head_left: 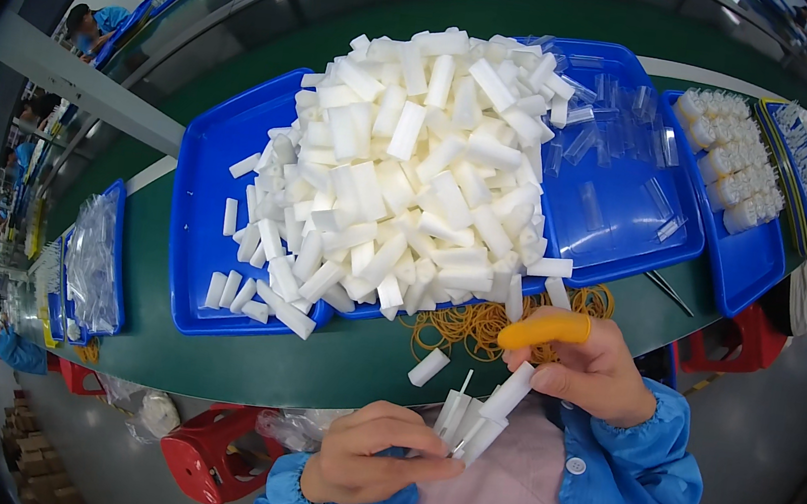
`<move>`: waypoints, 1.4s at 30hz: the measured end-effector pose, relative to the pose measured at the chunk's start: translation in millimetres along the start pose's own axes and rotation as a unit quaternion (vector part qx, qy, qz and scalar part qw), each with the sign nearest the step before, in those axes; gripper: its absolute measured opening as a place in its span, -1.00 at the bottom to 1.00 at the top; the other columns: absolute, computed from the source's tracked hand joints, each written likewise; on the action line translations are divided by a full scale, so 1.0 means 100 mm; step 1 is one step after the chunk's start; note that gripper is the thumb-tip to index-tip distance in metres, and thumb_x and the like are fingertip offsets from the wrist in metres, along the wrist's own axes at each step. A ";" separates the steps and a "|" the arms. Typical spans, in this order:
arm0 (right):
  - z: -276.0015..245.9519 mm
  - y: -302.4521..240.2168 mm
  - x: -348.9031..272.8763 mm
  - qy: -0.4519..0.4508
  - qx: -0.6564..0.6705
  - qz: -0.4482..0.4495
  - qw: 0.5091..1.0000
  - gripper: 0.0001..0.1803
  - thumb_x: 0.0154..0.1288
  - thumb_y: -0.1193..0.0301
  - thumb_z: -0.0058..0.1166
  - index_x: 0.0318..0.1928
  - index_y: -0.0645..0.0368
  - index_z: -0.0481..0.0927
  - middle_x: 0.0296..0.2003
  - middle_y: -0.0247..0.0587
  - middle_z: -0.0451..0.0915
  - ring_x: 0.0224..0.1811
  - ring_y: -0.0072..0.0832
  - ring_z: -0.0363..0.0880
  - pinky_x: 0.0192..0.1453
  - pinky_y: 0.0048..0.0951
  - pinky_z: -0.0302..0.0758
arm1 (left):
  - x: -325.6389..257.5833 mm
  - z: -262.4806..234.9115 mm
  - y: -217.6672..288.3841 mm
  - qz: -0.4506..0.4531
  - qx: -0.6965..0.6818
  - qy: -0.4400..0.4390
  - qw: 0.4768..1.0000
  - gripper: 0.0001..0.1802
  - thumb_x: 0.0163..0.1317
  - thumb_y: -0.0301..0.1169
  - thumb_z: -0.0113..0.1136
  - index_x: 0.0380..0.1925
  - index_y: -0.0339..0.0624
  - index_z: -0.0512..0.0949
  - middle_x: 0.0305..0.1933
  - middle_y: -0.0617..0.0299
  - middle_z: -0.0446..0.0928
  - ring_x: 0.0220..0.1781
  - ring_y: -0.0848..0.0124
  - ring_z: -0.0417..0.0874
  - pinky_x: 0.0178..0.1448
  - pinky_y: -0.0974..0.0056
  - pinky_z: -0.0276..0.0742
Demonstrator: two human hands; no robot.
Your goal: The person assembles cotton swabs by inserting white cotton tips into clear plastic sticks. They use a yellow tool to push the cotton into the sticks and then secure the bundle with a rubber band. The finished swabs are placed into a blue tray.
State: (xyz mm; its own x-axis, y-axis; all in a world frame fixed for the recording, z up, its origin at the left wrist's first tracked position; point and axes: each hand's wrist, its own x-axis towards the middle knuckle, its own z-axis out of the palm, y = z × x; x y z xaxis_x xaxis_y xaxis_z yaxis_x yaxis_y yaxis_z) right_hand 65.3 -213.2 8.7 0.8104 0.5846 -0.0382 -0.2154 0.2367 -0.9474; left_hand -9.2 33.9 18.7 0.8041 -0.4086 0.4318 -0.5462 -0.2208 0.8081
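While my left hand point(373, 455) curls mostly closed, its thumb and fingers gripping the lower end of a bundle point(481, 440) of pale blocks and thin rods, my right hand point(595, 371) pinches a white block point(509, 393) near its upper end. That block slants from 1 o'clock down toward 7, its lower end meeting the bundle (whether it is joined there, I cannot tell). A yellow-orange cot point(545, 332) covers 1 finger of my right hand, arched above the pinch.

Just off the bundle, at about 11 o'clock, a loose block point(429, 367) lies on the green table point(208, 366). Rubber bands point(459, 329) are heaped at 12 o'clock, near the foot of a big white pile point(412, 183), which rises toward 11 from the left tray point(197, 196) and spreads over to the right tray point(615, 253). At 1 o'clock, clear pieces point(594, 139) lie scattered in the right tray. Tweezers point(670, 293) rest at 2 o'clock; beyond them, between 1 and 2, another blue tray point(749, 269) carries white packs point(731, 171). Between 8 and 9 o'clock, a red stool point(202, 454) stands below the table's edge.
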 end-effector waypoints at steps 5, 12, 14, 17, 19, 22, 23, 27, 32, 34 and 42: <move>0.12 0.07 -0.02 -0.064 -0.078 -0.044 0.994 -0.82 0.11 0.54 0.25 -0.22 0.21 0.62 -0.22 -0.22 0.59 -0.16 -0.47 0.54 -0.05 -0.46 0.43 | -0.02 0.09 0.07 -0.033 -0.031 0.064 0.997 -0.66 -0.23 -0.61 0.34 -0.32 -0.15 0.72 -0.26 0.22 0.55 -0.33 0.33 0.59 -0.27 0.33 0.55; 0.14 -0.02 -0.06 -0.082 -0.159 -0.125 0.976 -0.73 0.06 0.48 0.31 -0.20 0.30 0.60 -0.19 -0.16 0.59 -0.10 -0.27 0.52 0.07 -0.26 0.38 | -0.03 0.04 0.00 -0.041 0.005 0.027 0.999 -0.71 -0.16 -0.56 0.43 -0.33 -0.20 0.66 -0.31 0.09 0.58 -0.30 0.28 0.64 -0.24 0.32 0.56; 0.20 -0.01 0.01 0.001 -0.137 -0.121 0.983 -0.73 0.08 0.48 0.29 -0.17 0.26 0.60 -0.16 -0.18 0.57 -0.13 -0.29 0.54 0.02 -0.29 0.41 | -0.14 0.03 0.03 -0.108 0.002 0.112 0.988 -0.75 -0.15 -0.55 0.42 -0.37 -0.22 0.66 -0.34 0.08 0.59 -0.31 0.29 0.63 -0.24 0.31 0.55; 0.23 0.04 0.08 0.049 -0.199 -0.119 0.972 -0.69 0.09 0.49 0.24 -0.10 0.22 0.60 -0.13 -0.17 0.53 -0.11 -0.26 0.54 -0.01 -0.35 0.44 | -0.23 -0.04 0.01 -0.165 0.002 0.252 0.953 -0.81 -0.07 -0.57 0.36 -0.39 -0.27 0.62 -0.28 0.09 0.54 -0.30 0.35 0.57 -0.21 0.35 0.48; 0.22 0.11 0.12 -0.012 -0.308 -0.118 0.944 -0.67 0.08 0.49 0.24 -0.08 0.19 0.59 -0.12 -0.18 0.52 -0.08 -0.25 0.53 0.00 -0.38 0.45 | -0.29 -0.06 -0.04 -0.187 -0.037 0.368 0.910 -0.84 -0.04 -0.60 0.33 -0.38 -0.29 0.60 -0.25 0.10 0.50 -0.28 0.37 0.52 -0.18 0.38 0.44; 0.41 0.36 0.16 -0.063 -0.494 -0.119 0.859 -0.70 0.08 0.46 0.14 -0.11 0.07 0.60 -0.23 -0.27 0.46 -0.16 -0.35 0.48 -0.15 -0.39 0.45 | -0.37 -0.13 -0.06 -0.187 -0.016 0.373 0.909 -0.85 0.09 -0.54 0.24 -0.32 -0.28 0.52 -0.27 0.14 0.41 -0.27 0.43 0.44 -0.26 0.39 0.41; 0.45 0.44 0.18 -0.077 -0.563 -0.123 0.813 -0.71 0.08 0.45 0.11 -0.12 0.05 0.60 -0.25 -0.29 0.44 -0.18 -0.36 0.47 -0.19 -0.39 0.44 | -0.36 -0.13 -0.06 -0.182 -0.013 0.372 0.910 -0.86 0.08 -0.54 0.24 -0.33 -0.27 0.52 -0.27 0.13 0.41 -0.27 0.43 0.44 -0.24 0.38 0.40; 0.49 0.56 0.25 -0.138 -0.659 -0.125 0.728 -0.62 0.03 0.41 0.07 -0.05 0.04 0.57 -0.21 -0.32 0.46 -0.14 -0.40 0.44 -0.05 -0.36 0.36 | -0.36 -0.10 -0.04 -0.153 0.011 0.351 0.924 -0.83 0.01 -0.59 0.30 -0.34 -0.26 0.59 -0.26 0.12 0.46 -0.26 0.40 0.49 -0.20 0.39 0.41; 0.45 0.38 0.20 -0.062 -0.580 -0.206 0.786 -0.73 0.07 0.42 0.03 -0.16 0.03 0.58 -0.16 -0.31 0.47 -0.14 -0.38 0.46 -0.04 -0.33 0.36 | -0.35 -0.13 -0.01 -0.133 0.027 0.311 0.941 -0.79 -0.04 -0.62 0.35 -0.33 -0.23 0.65 -0.28 0.12 0.51 -0.27 0.39 0.52 -0.25 0.42 0.41; 0.43 0.31 0.17 -0.060 -0.558 -0.178 0.808 -0.72 0.05 0.42 0.06 -0.16 0.04 0.58 -0.17 -0.32 0.47 -0.15 -0.38 0.46 -0.05 -0.33 0.36 | -0.34 -0.12 -0.01 -0.141 0.024 0.311 0.939 -0.79 -0.05 -0.62 0.35 -0.34 -0.23 0.65 -0.28 0.11 0.52 -0.28 0.40 0.52 -0.26 0.42 0.41; 0.53 0.50 0.27 -0.104 -0.646 -0.148 0.742 -0.73 0.06 0.35 0.10 -0.17 0.08 0.59 -0.33 -0.31 0.40 -0.25 -0.41 0.43 -0.20 -0.37 0.25 | -0.29 -0.09 0.01 -0.132 0.016 0.305 0.943 -0.80 -0.05 -0.62 0.35 -0.35 -0.23 0.66 -0.29 0.11 0.51 -0.28 0.40 0.52 -0.26 0.42 0.41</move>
State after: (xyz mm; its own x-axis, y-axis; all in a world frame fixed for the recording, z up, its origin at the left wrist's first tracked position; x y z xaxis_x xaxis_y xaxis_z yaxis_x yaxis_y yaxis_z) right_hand 47.4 -144.9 -23.1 0.5885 0.7937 0.1543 0.7651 -0.4850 -0.4235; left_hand -30.6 53.7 10.3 0.8928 0.2481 0.3760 -0.3079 -0.2732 0.9113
